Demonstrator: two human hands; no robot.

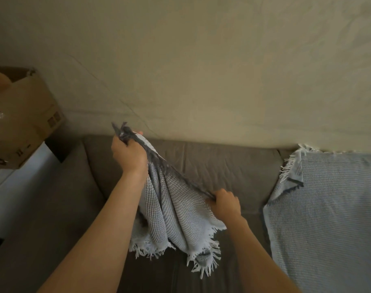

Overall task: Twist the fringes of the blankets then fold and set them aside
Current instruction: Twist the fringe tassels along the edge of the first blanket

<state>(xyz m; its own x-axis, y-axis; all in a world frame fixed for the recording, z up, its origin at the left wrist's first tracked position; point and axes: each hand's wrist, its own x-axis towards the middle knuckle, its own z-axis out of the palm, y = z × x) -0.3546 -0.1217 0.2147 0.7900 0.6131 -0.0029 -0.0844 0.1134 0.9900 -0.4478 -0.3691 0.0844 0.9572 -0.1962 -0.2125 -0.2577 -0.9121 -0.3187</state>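
Both hands [128, 154] on blanket [176, 212] edge

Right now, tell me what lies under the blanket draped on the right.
The light blue blanket lies over the grey sofa, covering its backrest and seat on that side. Whatever else may sit beneath it is hidden. The held blanket hangs apart from it.

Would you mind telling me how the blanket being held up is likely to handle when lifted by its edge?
Probably floppy: the held blanket hangs in deep folds between the left hand and right hand. Likely light, as a pinch at its dark edge carries it. Its open weave and loose white fringe may snag on fingers.
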